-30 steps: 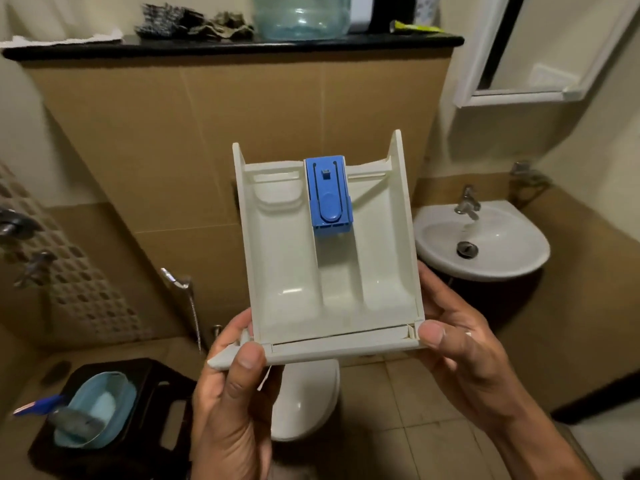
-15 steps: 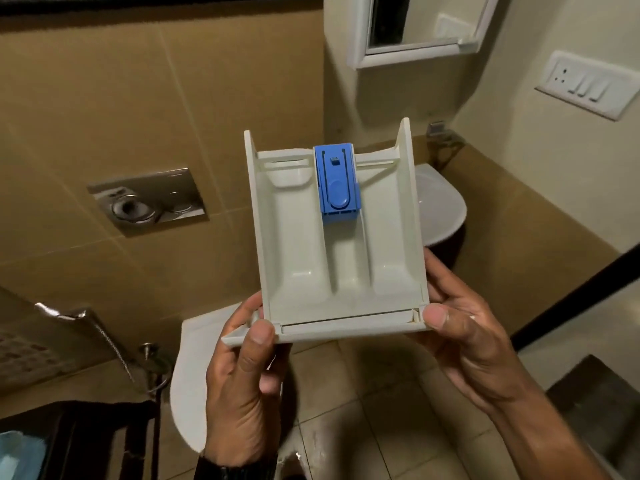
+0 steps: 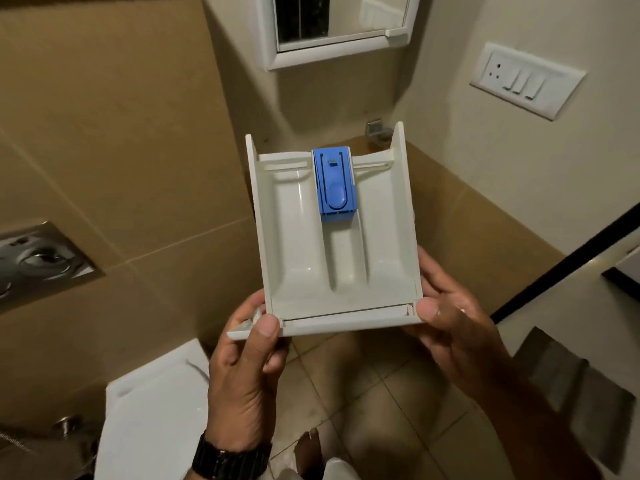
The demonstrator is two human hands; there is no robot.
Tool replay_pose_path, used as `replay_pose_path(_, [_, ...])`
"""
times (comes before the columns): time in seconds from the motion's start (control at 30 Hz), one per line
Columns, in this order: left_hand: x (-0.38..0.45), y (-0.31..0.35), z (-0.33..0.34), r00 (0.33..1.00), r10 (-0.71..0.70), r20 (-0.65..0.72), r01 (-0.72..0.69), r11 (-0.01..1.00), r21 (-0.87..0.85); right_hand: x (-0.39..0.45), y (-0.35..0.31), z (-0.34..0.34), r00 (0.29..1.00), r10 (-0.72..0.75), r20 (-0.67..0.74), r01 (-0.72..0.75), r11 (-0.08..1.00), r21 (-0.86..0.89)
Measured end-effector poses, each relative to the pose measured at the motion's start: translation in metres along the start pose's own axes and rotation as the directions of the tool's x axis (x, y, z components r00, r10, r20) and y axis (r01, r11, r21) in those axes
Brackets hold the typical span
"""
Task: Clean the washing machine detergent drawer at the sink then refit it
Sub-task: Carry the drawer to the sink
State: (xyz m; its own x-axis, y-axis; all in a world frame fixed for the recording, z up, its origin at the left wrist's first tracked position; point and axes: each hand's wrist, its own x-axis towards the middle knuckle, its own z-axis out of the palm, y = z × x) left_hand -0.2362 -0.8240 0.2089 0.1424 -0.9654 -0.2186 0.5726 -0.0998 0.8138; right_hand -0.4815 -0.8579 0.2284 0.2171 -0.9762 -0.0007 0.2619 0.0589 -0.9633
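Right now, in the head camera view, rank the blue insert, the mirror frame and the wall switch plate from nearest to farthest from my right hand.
From the right hand:
1. Blue insert, up-left, in the drawer's middle channel.
2. Wall switch plate, above, on the right wall.
3. Mirror frame, top, on the far wall.

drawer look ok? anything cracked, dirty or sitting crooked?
Nothing stands out. The detergent drawer looks whole, with no visible residue, and the blue insert sits squarely at the back of its middle channel. Left hand and right hand grip its front corners.

We stand in a home bathroom: tan wall tiles, a white toilet, its chrome flush plate, a framed mirror.
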Motion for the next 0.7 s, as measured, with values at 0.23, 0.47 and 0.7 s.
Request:
replay_pose_path(0.23, [0.061,-0.024,0.021,0.992,-0.128,0.015,0.127,0.99,0.065,0.04,0.011,-0.044,0.997,0.044,-0.07,-0.046,0.999,-0.021])
replay_pose_path(0.47, [0.101,-0.063,0.049,0.971,-0.23,-0.058,0.237,0.958,0.16,0.071,0.029,-0.092,0.979,0.165,-0.121,-0.162,0.986,0.037])
replay_pose_path(0.7, [0.14,-0.12,0.093,0.944,-0.269,-0.192,0.301,0.94,0.16,0.119,0.04,-0.168,0.951,0.303,-0.066,-0.303,0.953,0.004])
